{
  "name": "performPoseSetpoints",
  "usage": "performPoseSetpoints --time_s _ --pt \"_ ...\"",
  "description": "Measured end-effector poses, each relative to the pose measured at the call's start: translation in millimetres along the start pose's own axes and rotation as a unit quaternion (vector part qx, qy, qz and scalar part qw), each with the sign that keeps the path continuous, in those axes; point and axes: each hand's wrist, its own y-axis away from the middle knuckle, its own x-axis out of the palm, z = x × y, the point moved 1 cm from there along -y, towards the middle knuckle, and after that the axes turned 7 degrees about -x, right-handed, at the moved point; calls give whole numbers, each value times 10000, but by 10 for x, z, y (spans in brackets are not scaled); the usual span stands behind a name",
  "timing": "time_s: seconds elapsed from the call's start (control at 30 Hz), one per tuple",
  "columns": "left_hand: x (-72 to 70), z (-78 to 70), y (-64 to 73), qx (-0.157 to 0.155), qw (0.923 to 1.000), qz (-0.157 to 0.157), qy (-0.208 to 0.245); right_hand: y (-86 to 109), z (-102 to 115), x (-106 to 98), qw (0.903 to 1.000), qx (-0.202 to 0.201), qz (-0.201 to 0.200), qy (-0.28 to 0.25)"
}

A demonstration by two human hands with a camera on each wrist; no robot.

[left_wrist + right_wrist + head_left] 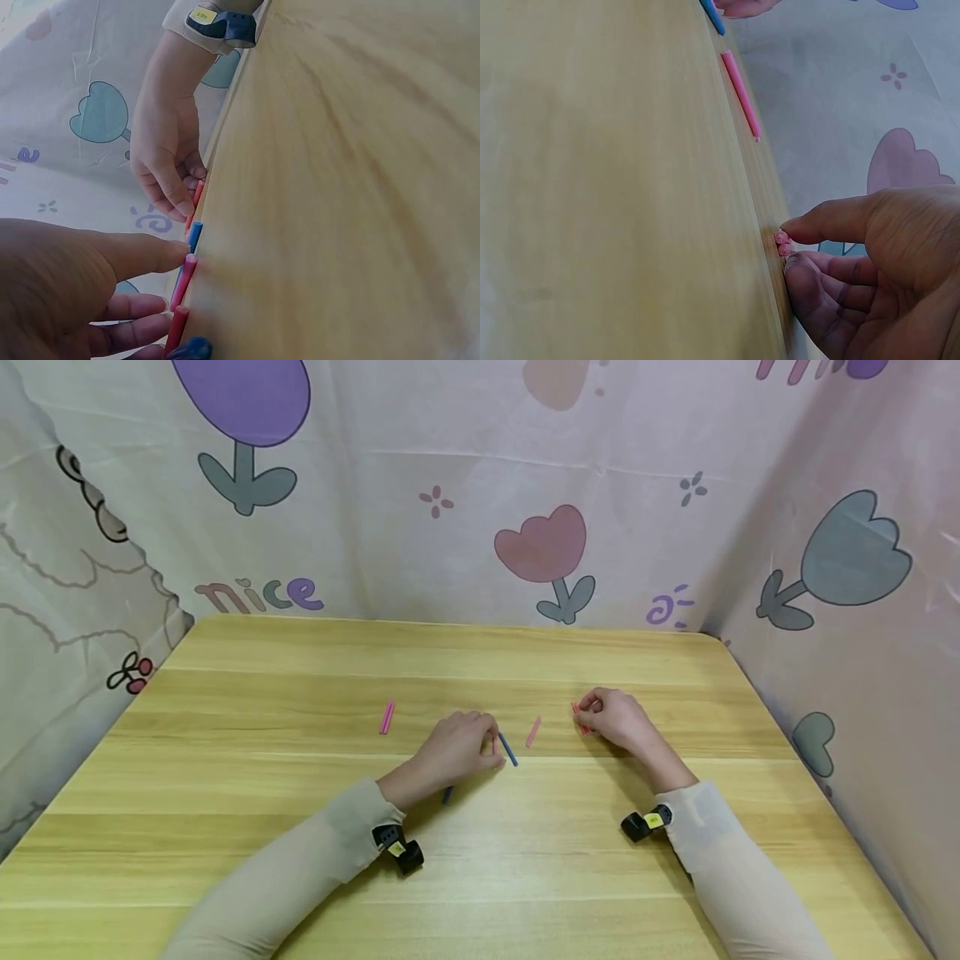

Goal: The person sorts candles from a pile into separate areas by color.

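Observation:
My left hand (453, 747) is at the middle of the table, its thumb and fingers curled about a short pink stick (184, 283). A blue stick (507, 749) lies just to the right of those fingertips. Nearer the left wrist are a red stick (177, 330) and a dark blue stick (447, 795), partly hidden by the hand. Farther right, my right hand (615, 718) pinches two reddish-pink sticks (783, 244) side by side between thumb and fingers, low over the wood. Between the hands lies a single pink stick (533, 732).
At the left, pink sticks (387, 717) lie close together on the wooden table (300, 693). A patterned cloth (390, 552) hangs behind the table and along both sides. Each sleeve carries a small black wrist camera (401, 850).

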Motion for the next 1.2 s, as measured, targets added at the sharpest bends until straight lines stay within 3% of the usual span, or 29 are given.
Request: performPoseSetpoints --time_s 0.67,1.2 --pt "-16 30 38 136 9999 -18 -39 -13 -14 26 10000 -26 -3 9" --pt "-11 25 11 543 9985 -65 -26 11 3 5 10000 -23 -47 50"
